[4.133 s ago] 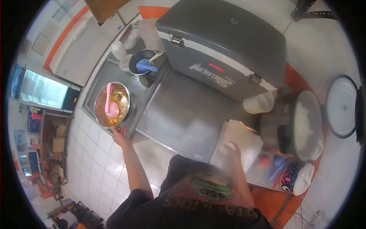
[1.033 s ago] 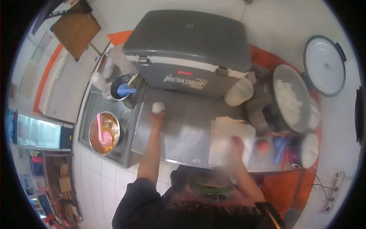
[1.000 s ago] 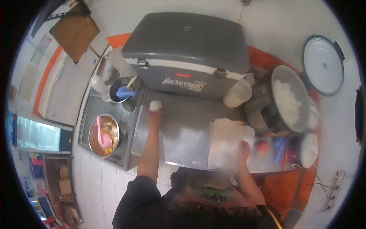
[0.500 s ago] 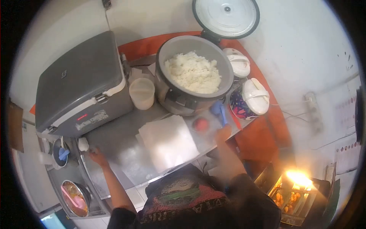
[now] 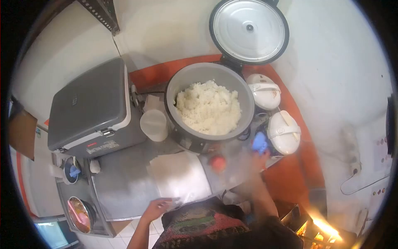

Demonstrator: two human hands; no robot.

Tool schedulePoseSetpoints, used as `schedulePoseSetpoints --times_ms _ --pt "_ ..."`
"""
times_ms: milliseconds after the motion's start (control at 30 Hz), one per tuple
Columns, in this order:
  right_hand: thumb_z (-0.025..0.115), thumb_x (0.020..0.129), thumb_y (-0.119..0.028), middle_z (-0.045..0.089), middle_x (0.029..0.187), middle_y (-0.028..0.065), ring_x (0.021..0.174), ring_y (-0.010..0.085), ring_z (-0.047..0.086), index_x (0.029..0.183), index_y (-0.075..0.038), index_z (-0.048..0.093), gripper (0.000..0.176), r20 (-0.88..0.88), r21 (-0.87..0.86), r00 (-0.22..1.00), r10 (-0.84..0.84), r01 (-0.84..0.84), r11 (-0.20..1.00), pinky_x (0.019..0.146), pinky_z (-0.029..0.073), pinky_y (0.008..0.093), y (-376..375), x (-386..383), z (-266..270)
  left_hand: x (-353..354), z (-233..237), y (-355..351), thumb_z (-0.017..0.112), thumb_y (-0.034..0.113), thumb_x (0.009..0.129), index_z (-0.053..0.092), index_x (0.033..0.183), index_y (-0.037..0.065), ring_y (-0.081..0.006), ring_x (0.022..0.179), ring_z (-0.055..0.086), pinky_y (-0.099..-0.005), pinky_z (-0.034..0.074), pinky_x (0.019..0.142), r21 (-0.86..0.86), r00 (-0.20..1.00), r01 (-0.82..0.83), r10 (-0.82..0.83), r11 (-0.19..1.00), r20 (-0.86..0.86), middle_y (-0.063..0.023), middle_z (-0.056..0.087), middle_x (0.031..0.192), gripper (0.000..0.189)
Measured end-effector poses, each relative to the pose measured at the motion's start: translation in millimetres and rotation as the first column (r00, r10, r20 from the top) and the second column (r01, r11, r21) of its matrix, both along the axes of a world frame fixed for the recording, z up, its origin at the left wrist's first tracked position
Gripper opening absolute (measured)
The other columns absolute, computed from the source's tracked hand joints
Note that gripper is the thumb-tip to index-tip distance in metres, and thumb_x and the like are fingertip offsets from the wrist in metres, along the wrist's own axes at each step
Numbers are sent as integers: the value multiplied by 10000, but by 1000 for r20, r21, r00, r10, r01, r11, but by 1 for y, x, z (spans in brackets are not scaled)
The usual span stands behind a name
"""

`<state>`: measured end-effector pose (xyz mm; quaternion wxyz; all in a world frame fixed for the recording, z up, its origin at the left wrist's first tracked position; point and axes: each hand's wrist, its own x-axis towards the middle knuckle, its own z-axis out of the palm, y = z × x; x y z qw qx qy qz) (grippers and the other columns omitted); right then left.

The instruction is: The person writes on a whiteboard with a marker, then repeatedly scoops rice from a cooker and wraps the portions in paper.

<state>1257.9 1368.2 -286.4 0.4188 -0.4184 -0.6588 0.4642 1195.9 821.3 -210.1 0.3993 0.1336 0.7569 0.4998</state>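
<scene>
My right hand (image 5: 261, 161), blurred by motion, is closed around the handle end of a blue rice scoop (image 5: 260, 142), at the right end of the metal counter beside a white-lidded container (image 5: 284, 135). At the near counter edge, my left hand (image 5: 158, 207) is held with its fingers extended, close to the lower corner of a stack of paper sheets (image 5: 178, 174). Nothing shows in it. Behind the paper stands a large rice cooker (image 5: 169, 89) with its lid (image 5: 248, 33) raised, holding a mound of white rice (image 5: 209, 108).
A grey cooler box (image 5: 89, 108) and a clear plastic tub (image 5: 154, 125) stand left of the cooker. A small red object (image 5: 217, 163) lies right of the paper. Flames (image 5: 325, 228) burn at lower right. A bowl with a pink ladle (image 5: 78, 213) sits at lower left.
My right hand has carried the blue scoop rightward, towards the white-lidded container. My left hand has moved from the counter's left end to the paper's near corner. The view has tilted up.
</scene>
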Motion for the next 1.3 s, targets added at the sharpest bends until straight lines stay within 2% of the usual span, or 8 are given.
schedulePoseSetpoints --times_ms 133,200,233,400,733,1000,1100,1300 --pt "577 973 -82 593 1248 154 1147 261 597 1402 9 438 460 -273 -211 930 248 -309 927 929 506 363 -41 -47 203 -57 28 35 639 204 957 682 1182 6 -194 1087 617 -347 454 1002 76 906 -351 358 933 -225 -96 705 1162 302" --pt "590 941 -65 641 1191 174 1079 285 643 1424 -14 449 505 74 206 881 468 -473 857 882 531 423 -38 -94 248 -88 26 68 624 159 956 627 1257 6 -207 1153 591 -349 424 1036 217 805 -479 524 851 -277 -112 660 1252 338" --pt "596 917 -48 669 1152 193 1027 310 676 1431 -27 459 532 320 562 826 464 -559 609 833 547 461 -29 -120 255 -101 35 95 614 141 956 588 1307 7 -210 1184 573 -347 410 1047 267 738 -536 598 801 -312 -121 627 1311 376" --pt "652 833 -86 688 1022 222 995 391 680 1236 -30 594 412 891 251 380 250 -869 426 852 550 485 -53 -240 251 -153 89 193 630 77 865 479 1380 20 -325 1281 480 -429 371 1081 547 435 -375 663 749 -610 -168 485 1415 539" --pt "668 810 -106 691 1084 217 1036 374 678 1139 -3 646 345 925 -291 -226 306 -939 186 871 554 471 -73 -257 235 -172 84 237 573 101 882 492 1306 17 -352 1339 375 -476 289 1119 623 328 -365 722 692 -609 -194 423 1422 440" --pt "606 858 -140 679 1035 255 964 433 655 1179 -18 644 345 777 -351 -295 556 -936 -6 879 507 469 -58 -239 234 -173 85 238 557 106 871 491 1277 21 -332 1297 400 -465 324 1090 628 315 -358 723 691 -615 -185 434 1363 420" --pt "597 882 -145 697 927 222 841 355 691 1164 12 642 326 779 -271 -229 584 -962 -16 772 539 440 -65 -236 235 -172 85 238 565 91 848 491 1274 20 -333 1302 392 -461 313 1099 615 305 -364 714 699 -630 -185 439 1367 438" --pt "629 845 -84 570 662 77 538 124 537 1098 37 658 282 212 -752 -56 976 -648 126 483 469 315 -84 -264 261 -171 84 232 578 88 832 480 1292 27 -334 1328 370 -459 267 1131 630 314 -357 723 690 -615 -178 435 1404 474"
